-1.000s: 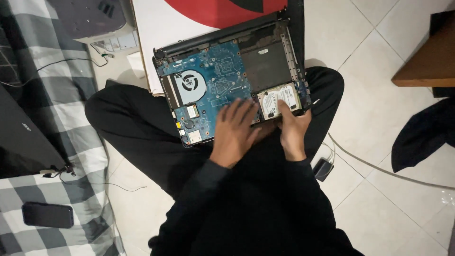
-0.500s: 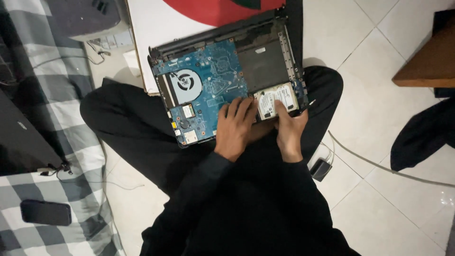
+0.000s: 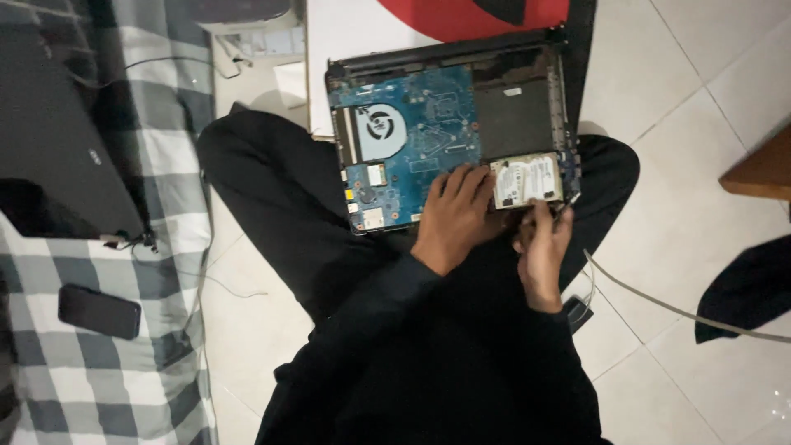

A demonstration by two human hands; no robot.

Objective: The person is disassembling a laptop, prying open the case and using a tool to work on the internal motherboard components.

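Opened laptop [image 3: 449, 136] across the lap, tilted, blue board bare, round fan at upper left. Silver drive [image 3: 527, 180] in the lower right bay. Left hand [image 3: 451, 216] flat, fingers spread, pressing board beside drive, likely steadying. Right hand [image 3: 544, 247] at drive's near edge; pinch unclear.

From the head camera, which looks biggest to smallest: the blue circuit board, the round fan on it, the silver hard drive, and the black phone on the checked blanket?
1. blue circuit board
2. silver hard drive and black phone: look about alike, no ranking
3. round fan
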